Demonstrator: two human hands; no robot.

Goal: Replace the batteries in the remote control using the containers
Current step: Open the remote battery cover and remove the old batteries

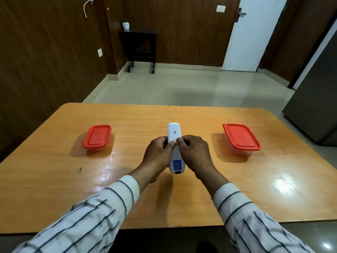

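Note:
A white remote control (173, 132) is held above the middle of the wooden table (54, 179), back side up, with a blue label near its close end. My left hand (158, 157) grips it from the left and my right hand (196, 156) from the right; both thumbs press on its back at mid-length. Its battery cover looks closed. A clear container with a red lid (97, 136) sits at the left, and a second red-lidded container (240, 138) at the right. Both lids are on, hiding the contents.
The table's far edge runs just behind the containers, with tiled floor beyond. A dark cabinet (313, 106) stands at the right, close to the table's corner. A small black stand (140, 46) and a white door (251, 33) are at the far wall.

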